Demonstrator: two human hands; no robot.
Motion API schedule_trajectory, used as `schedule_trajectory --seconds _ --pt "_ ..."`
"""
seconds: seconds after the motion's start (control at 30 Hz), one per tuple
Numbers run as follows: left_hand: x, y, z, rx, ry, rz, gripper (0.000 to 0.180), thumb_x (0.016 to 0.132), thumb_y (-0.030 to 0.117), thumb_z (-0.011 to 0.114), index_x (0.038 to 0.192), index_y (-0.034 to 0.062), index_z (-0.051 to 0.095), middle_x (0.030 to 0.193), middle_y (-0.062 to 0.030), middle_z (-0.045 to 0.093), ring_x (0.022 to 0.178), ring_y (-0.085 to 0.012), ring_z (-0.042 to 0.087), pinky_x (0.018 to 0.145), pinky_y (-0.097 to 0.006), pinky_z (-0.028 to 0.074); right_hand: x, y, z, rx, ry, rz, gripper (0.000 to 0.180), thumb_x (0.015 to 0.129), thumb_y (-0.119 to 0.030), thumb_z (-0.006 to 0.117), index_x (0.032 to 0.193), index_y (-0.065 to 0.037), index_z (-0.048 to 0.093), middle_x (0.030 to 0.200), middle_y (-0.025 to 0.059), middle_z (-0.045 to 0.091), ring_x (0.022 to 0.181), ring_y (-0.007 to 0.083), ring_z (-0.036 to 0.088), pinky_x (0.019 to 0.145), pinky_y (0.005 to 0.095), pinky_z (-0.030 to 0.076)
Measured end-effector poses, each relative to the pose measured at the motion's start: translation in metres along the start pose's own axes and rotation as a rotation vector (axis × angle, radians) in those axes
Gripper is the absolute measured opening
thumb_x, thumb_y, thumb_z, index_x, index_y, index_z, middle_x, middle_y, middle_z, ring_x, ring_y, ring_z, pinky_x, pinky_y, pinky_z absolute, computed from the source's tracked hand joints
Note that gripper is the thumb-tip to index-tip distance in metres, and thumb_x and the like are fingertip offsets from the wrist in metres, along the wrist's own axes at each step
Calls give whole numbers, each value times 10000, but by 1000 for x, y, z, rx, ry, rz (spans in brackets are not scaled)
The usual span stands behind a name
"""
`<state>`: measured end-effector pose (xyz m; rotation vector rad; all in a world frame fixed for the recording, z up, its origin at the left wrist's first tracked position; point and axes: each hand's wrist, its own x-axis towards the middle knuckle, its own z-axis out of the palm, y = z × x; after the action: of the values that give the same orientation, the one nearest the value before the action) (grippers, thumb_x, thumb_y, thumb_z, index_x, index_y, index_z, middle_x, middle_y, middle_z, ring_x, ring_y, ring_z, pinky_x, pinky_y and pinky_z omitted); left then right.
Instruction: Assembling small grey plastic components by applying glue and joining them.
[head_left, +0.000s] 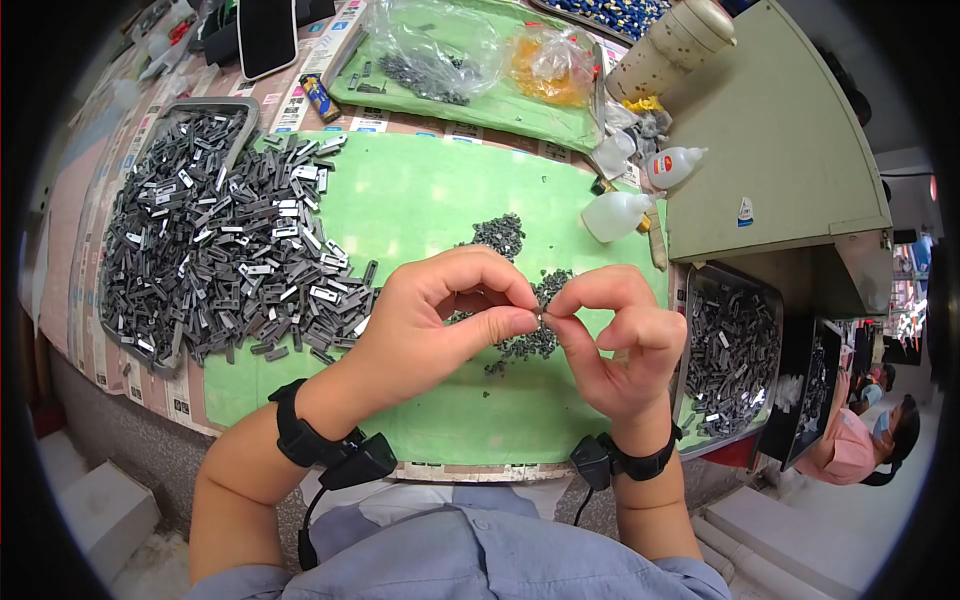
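My left hand (440, 315) and my right hand (620, 340) meet over the green mat (410, 190), each pinched thumb to forefinger. Between the fingertips a tiny dark piece just shows, too small to name. Beneath and behind the fingers lie small heaps of tiny dark grey parts (500, 236), partly covered by my hands. To the left of my left hand spreads a big pile of grey oblong parts (235, 250) with shiny metal faces, spilling from a tray (243, 112) onto the mat.
At the right a tray (745, 425) holds more oblong parts. White squeeze bottles (612, 216) stand by a grey-green cabinet (790, 130). Across the back are a green-lined tray (480, 122) with plastic bags, a phone (267, 38) and a glue tube (320, 97). Another person (850, 445) sits far right.
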<state>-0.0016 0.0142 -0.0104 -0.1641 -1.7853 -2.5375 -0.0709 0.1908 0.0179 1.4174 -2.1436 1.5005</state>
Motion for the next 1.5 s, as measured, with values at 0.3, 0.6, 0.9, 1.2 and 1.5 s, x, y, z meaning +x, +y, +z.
schedule_trajectory --seconds 0.3,0.6,0.9,1.2,1.5 --pt "1 3 0 221 8 127 89 812 -4 681 893 -17 644 864 -59 614 776 -118 611 706 -230 507 -3 4 2 -12 -45 -11 338 666 104 683 688 -89 405 831 69 645 712 235 588 649 337 428" --pt "2 4 -1 339 0 182 88 779 -21 688 856 -9 647 783 -67 615 692 -139 585 627 -254 477 -7 11 2 -5 -101 -58 365 719 109 654 822 -97 371 827 76 616 715 246 575 641 337 443" --pt "3 12 -1 439 -39 215 81 773 -27 684 836 -4 639 788 -67 622 698 -155 585 623 -273 466 -2 13 2 210 -72 19 328 781 98 648 894 -79 396 872 137 616 783 262 608 640 343 504" --pt "4 11 -2 550 -68 347 107 757 -43 675 836 4 622 784 -73 614 704 -209 587 630 -295 472 -5 15 -1 221 -171 33 367 784 111 639 930 -86 366 884 149 619 803 270 628 667 341 523" --pt "3 6 -1 485 -20 270 104 760 -38 680 842 -2 626 769 -77 602 672 -173 582 603 -278 463 -7 17 0 175 -168 0 343 796 114 622 938 -77 376 882 134 601 759 257 610 634 331 509"
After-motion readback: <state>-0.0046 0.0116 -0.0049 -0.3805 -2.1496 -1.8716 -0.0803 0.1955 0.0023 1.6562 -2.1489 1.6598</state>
